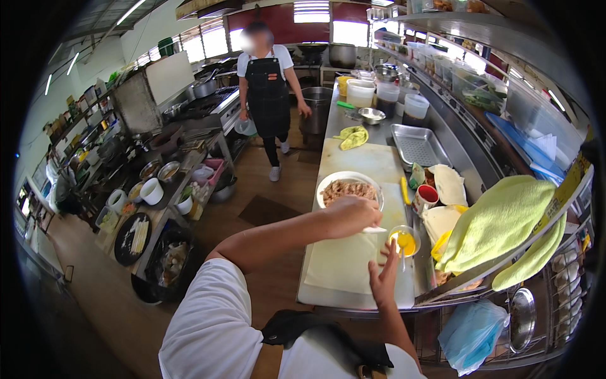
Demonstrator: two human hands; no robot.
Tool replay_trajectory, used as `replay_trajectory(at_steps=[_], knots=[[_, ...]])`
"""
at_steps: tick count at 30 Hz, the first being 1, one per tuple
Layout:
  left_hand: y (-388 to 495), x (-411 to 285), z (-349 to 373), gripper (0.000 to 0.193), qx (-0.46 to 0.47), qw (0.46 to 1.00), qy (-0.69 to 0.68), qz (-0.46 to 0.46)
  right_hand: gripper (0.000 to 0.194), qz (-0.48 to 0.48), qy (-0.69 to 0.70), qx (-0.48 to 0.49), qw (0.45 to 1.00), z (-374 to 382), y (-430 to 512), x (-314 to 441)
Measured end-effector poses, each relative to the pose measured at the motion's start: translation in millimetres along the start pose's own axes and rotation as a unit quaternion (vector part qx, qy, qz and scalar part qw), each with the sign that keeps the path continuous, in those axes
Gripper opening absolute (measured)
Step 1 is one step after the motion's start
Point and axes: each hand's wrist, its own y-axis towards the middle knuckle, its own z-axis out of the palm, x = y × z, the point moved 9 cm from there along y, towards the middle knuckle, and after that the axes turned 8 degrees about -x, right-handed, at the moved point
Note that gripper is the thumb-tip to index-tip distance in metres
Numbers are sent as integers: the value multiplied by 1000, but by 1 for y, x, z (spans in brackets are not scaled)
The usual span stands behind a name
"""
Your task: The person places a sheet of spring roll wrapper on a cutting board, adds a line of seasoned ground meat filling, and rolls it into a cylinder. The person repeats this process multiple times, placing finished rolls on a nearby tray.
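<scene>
My left hand (355, 215) reaches across the near side of a white bowl (324, 179) of brownish chopped filling (345, 190). Its fingers are closed around a white utensil (375, 230), whose tip shows below the hand; the rest is hidden. My right hand (386, 275) has its fingers spread and is empty, its fingertips at the near-left side of a small clear bowl (416, 234). Yellow beaten egg (406, 243) and a spoon (403, 260) are in that bowl. A thin pale wrapper sheet (337, 267) lies flat on the white cutting board (360, 158), beneath my left forearm.
A yellow-handled tool (405, 190), a red-lined cup (424, 197) and stacked wrappers (440, 220) lie to the right. Green towels (502, 222) hang over a rail. Beyond are a perforated steel tray (420, 142) and tubs (360, 92). A person (267, 90) in an apron stands in the aisle.
</scene>
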Motion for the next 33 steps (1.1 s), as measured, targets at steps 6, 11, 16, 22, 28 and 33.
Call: replay_trajectory(at_steps=[6, 11, 16, 22, 28, 33], knots=[[-23, -50, -24, 11, -129, 991, -26, -38, 47, 205, 211, 151, 944, 23, -16, -27], [-64, 9, -30, 11, -308, 910, -178, -214, 44, 333, 236, 186, 894, 6, -52, -78], [-170, 87, 77, 16, -255, 836, -250, -416, 44, 53, -160, 167, 971, -19, -2, -124], [-242, 75, 126, 21, -157, 780, -221, -564, 27, 39, -254, 196, 946, 4, -2, -112], [-261, 75, 130, 23, -137, 822, -127, -538, 22, -4, -366, 171, 915, 17, -7, -98], [-269, 73, 130, 26, -89, 831, -91, -541, 24, -52, -433, 168, 884, 18, -11, -100]])
